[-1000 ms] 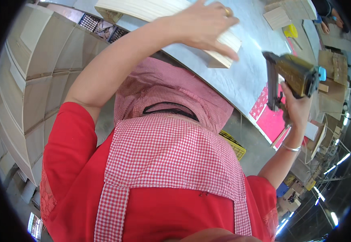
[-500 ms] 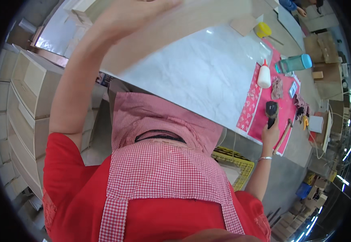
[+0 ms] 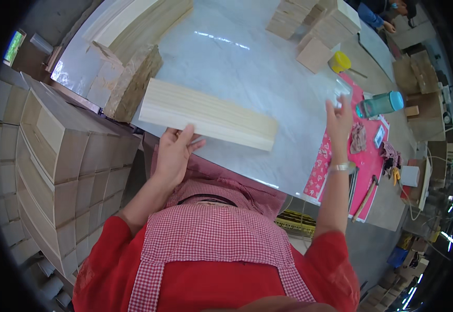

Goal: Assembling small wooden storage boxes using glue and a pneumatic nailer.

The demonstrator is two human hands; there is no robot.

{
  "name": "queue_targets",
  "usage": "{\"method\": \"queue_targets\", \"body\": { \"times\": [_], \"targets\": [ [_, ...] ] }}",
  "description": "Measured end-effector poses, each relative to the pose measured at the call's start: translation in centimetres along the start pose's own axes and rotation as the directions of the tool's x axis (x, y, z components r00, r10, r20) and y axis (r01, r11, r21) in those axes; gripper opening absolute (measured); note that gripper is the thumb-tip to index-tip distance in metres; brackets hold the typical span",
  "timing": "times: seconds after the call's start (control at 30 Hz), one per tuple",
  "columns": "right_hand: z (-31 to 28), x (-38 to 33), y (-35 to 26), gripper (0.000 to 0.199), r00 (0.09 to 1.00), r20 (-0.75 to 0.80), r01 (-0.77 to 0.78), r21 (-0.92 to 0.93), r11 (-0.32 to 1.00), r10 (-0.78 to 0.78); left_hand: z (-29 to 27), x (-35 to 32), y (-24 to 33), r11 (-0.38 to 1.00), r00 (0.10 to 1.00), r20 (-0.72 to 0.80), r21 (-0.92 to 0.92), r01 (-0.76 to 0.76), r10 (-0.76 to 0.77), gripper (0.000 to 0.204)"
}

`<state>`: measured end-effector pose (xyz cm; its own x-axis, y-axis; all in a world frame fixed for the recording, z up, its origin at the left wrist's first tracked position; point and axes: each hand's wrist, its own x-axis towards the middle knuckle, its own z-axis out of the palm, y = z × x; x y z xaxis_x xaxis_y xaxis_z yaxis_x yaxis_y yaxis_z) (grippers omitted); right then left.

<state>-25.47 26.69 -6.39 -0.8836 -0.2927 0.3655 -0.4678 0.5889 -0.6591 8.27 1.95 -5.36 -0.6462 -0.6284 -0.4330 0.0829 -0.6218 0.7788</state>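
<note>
A pale wooden board [image 3: 208, 115] lies flat on the marbled white table, slanting down to the right. At its near edge is my left hand [image 3: 173, 156], thumb against the edge and fingers apart. My right hand [image 3: 339, 127] is raised over the right side of the table, beside the pink patterned cloth [image 3: 317, 166]. Its fingers are apart, and nothing shows in them. The spot where a white bottle stood is hidden behind this hand. A hammer [image 3: 365, 198] lies on the cloth, right of my right wrist.
Long wooden pieces [image 3: 143, 31] are stacked at the far left, wooden blocks [image 3: 330, 23] at the back. A yellow tub [image 3: 339, 62], a teal bottle [image 3: 380, 104] and a crumpled rag [image 3: 358, 138] are at the right. Stacked wooden boxes [image 3: 75, 140] stand left; a co-worker's hand [image 3: 389, 27] shows far right.
The blurred wooden piece by my left hand has gone from the front, and a board lies there. My left hand has come down and nearer. My right hand has let go of a dark-handled tool.
</note>
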Motion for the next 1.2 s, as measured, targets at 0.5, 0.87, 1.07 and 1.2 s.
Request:
{"method": "queue_targets", "body": {
  "times": [0.5, 0.87, 1.07, 1.2],
  "targets": [
    [10.3, 3.0, 0.8, 0.026, 0.986, -0.157, -0.021, 0.256, 0.966, 0.063, -2.6, -2.5, -1.7, 0.904, 0.885, 0.252, 0.282, 0.320, -0.392, 0.019],
    [2.1, -12.2, -3.4, 0.023, 0.937, -0.325, 0.136, 0.000, 0.991, -0.128, 9.1, 3.0, -3.5, -0.273, 0.358, 0.933, 0.357, -0.894, 0.046, 0.071],
    [1.4, -19.4, -5.7, 0.027, 0.987, -0.081, -0.135, 0.051, 0.989, 0.139, 11.1, 6.4, -6.1, -0.466, 0.460, 0.885, 0.378, -0.800, -0.072, 0.090],
    [2.2, -19.7, -6.5, 0.039, 0.997, -0.075, -0.012, 0.116, 0.993, 0.021, 11.7, 6.1, -5.3, -0.449, 0.523, 0.840, 0.415, -0.791, -0.146, 0.093]
  ]
}}
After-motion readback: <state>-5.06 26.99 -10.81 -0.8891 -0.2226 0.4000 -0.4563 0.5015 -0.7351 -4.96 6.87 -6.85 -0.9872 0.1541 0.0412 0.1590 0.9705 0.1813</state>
